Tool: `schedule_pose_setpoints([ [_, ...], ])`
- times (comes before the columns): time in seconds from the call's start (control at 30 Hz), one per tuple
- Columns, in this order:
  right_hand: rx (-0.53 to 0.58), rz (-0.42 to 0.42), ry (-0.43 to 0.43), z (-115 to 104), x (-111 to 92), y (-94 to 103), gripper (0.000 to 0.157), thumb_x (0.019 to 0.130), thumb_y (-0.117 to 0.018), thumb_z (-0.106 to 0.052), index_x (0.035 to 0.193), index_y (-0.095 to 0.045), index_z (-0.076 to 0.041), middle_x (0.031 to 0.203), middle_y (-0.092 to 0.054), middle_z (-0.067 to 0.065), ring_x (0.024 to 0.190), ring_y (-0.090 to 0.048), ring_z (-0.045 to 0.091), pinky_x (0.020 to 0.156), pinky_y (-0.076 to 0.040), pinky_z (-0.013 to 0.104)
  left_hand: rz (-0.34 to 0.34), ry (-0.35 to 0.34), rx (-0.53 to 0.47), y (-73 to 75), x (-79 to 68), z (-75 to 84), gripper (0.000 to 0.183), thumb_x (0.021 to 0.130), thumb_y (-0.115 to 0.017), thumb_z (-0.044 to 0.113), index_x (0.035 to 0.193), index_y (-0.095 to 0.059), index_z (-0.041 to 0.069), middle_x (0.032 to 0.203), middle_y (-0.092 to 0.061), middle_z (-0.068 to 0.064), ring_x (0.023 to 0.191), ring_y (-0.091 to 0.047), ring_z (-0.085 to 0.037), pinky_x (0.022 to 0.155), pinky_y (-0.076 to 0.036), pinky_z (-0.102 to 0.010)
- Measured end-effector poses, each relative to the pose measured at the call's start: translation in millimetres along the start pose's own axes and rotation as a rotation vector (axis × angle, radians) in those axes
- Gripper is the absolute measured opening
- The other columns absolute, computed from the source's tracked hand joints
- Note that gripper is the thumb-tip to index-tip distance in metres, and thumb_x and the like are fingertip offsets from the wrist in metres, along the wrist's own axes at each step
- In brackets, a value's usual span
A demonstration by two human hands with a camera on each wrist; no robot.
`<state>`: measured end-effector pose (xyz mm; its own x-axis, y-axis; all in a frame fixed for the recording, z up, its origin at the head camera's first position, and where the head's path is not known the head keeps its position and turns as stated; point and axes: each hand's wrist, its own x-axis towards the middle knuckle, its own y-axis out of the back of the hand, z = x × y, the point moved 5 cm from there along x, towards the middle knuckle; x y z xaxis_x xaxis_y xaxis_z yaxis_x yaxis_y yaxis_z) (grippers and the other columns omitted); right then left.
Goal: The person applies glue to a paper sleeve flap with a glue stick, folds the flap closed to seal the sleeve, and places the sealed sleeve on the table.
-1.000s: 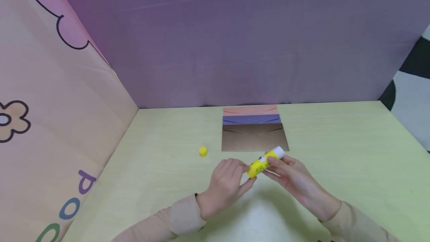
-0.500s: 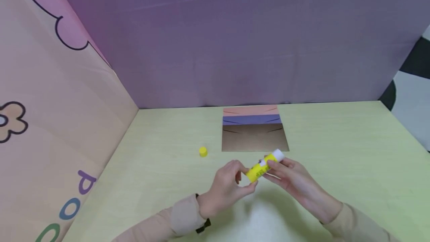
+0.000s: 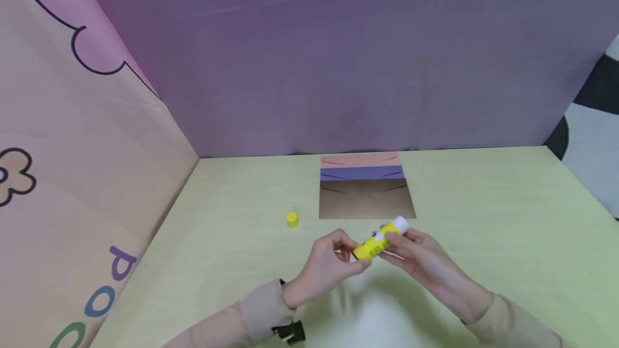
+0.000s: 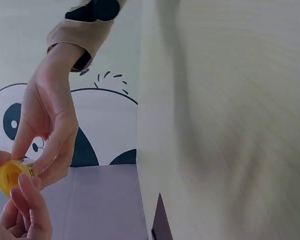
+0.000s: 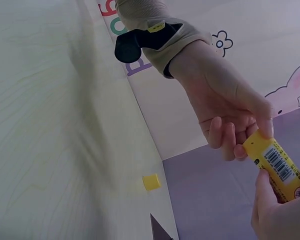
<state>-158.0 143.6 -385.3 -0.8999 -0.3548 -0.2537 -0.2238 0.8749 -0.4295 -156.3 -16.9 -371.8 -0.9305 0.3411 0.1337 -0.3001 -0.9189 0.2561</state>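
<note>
A yellow glue stick [image 3: 374, 244] with a white top end is held slantwise above the table, its white end pointing up and right. My right hand [image 3: 425, 262] grips its barrel between thumb and fingers. At the lower end, the thumb and index finger of my left hand [image 3: 324, 265] pinch the yellow base. The left wrist view shows that round base [image 4: 11, 176] end-on between the fingers. In the right wrist view a barcode label [image 5: 280, 165] faces the camera. The glue stick's yellow cap [image 3: 292, 219] stands on the table, left of the hands.
Behind the hands, overlapping pink [image 3: 360, 160], purple [image 3: 361, 173] and brown envelopes [image 3: 366, 200] lie on the pale table [image 3: 232, 192]. A purple backdrop [image 3: 358, 63] rises at the table's far edge. A printed panel [image 3: 96, 165] stands along the left side.
The glue stick has dipped slightly. My left thumb and index finger have shifted round its base, and the left wrist has turned, bringing the black wrist device into view. The cap and envelopes stay put.
</note>
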Motion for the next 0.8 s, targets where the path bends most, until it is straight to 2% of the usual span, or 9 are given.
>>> schedule_pose_setpoints([
  [0.17, -0.002, -0.005, -0.001, 0, 0, 0.0, 0.029, 0.088, -0.053, -0.013, 0.112, -0.043, 0.002, 0.103, -0.061, 0.004, 0.100, -0.057, 0.015, 0.091, -0.041, 0.033, -0.028, 0.141, -0.148, -1.1, 2.6, -7.3, 0.019, 0.071, -0.070, 0.001, 0.083, -0.056, -0.007, 0.075, -0.059, -0.002, 0.057, -0.050, -0.006, 0.043, -0.043, -0.016],
  [0.3, -0.007, -0.013, 0.005, -1, 0, -0.4, 0.031, 0.089, -0.053, -0.013, 0.114, -0.043, 0.002, 0.105, -0.061, 0.005, 0.101, -0.057, 0.015, 0.092, -0.041, 0.033, -0.053, 0.225, -0.249, -2.4, 3.1, -10.3, 0.020, 0.072, -0.068, 0.001, 0.084, -0.056, -0.009, 0.076, -0.063, -0.008, 0.053, -0.050, -0.007, 0.044, -0.043, -0.017],
  [0.4, -0.021, -0.001, 0.005, -2, -1, -0.7, 0.039, 0.088, -0.054, -0.014, 0.120, -0.040, 0.005, 0.107, -0.060, 0.004, 0.102, -0.056, 0.016, 0.092, -0.040, 0.033, -0.068, 0.278, -0.294, -3.1, 2.6, -11.8, 0.020, 0.073, -0.068, 0.003, 0.085, -0.056, -0.008, 0.078, -0.066, -0.011, 0.050, -0.048, -0.007, 0.045, -0.041, -0.017],
  [0.57, -0.049, 0.033, 0.001, -3, -1, -2.0, 0.053, 0.088, -0.054, -0.015, 0.129, -0.030, 0.008, 0.109, -0.058, 0.002, 0.103, -0.055, 0.015, 0.093, -0.040, 0.032, -0.098, 0.310, -0.296, -4.7, 2.0, -14.4, 0.020, 0.074, -0.068, 0.005, 0.087, -0.058, -0.005, 0.073, -0.064, -0.005, 0.052, -0.049, -0.008, 0.048, -0.043, -0.018],
  [0.67, -0.062, 0.043, 0.004, -3, -2, -2.8, 0.051, 0.087, -0.055, -0.016, 0.127, -0.033, 0.007, 0.108, -0.058, 0.001, 0.103, -0.055, 0.015, 0.093, -0.040, 0.031, -0.119, 0.305, -0.266, -5.7, 1.6, -16.6, 0.021, 0.075, -0.068, 0.006, 0.089, -0.058, -0.004, 0.072, -0.061, 0.000, 0.055, -0.052, -0.008, 0.050, -0.045, -0.018],
  [0.8, -0.099, 0.070, 0.019, -4, -3, -3.2, 0.044, 0.087, -0.056, -0.016, 0.123, -0.042, 0.004, 0.106, -0.059, -0.001, 0.101, -0.056, 0.014, 0.092, -0.041, 0.031, -0.141, 0.278, -0.224, -6.3, 2.0, -19.1, 0.021, 0.075, -0.067, 0.005, 0.090, -0.058, -0.005, 0.073, -0.060, 0.000, 0.057, -0.053, -0.009, 0.052, -0.046, -0.018],
])
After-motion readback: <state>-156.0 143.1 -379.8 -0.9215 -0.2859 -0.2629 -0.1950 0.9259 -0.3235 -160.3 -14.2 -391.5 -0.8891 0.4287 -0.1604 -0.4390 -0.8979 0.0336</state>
